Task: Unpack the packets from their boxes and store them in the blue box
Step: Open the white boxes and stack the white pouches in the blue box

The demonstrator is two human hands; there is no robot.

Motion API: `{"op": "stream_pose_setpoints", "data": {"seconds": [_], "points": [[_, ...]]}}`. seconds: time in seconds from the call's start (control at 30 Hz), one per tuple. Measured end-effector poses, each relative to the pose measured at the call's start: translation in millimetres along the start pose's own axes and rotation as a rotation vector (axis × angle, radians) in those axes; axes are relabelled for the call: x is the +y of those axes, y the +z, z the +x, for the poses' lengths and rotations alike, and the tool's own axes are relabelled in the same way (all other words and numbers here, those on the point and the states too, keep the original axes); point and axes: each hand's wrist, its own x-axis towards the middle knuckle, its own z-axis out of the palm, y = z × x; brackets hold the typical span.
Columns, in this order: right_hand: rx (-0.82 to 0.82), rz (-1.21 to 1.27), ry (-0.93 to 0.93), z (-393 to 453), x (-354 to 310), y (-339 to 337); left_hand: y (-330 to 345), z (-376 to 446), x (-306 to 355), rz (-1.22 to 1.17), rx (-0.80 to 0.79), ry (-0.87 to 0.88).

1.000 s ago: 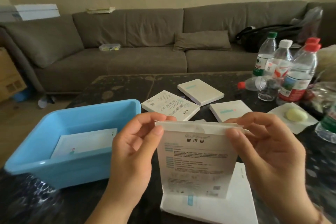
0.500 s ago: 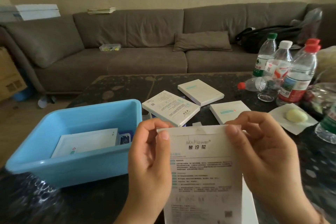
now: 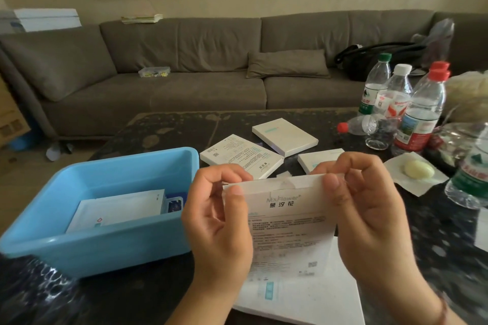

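your left hand (image 3: 219, 221) and right hand (image 3: 367, 216) each pinch a top corner of the white mxflower box (image 3: 287, 227), thumbs on its printed face, fingers curled behind the taped flap. it stands upright over another flat white box (image 3: 303, 298) on the dark table (image 3: 435, 240). just left sits the blue box (image 3: 87, 245), white packets (image 3: 118, 208) lying inside.

Blue box (image 3: 111, 250) open on top, packets (image 3: 116, 210) low inside — room above. Bottles (image 3: 412, 111) crowd far rt; flat boxes (image 3: 264, 150) mid-table — low obstacles.
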Motion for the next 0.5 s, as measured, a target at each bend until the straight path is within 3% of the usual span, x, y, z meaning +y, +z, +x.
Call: {"op": "stream_pose_setpoints", "data": {"seconds": [0.3, 0.5], "points": [[-0.107, -0.071, 0.131, 11, -10, -11, 2, 0, -5, 0.055, -0.057, 0.019], [-0.134, -0.148, 0.171, 12, -13, -16, 1, 2, -6, 0.197, -0.103, 0.168]]}}
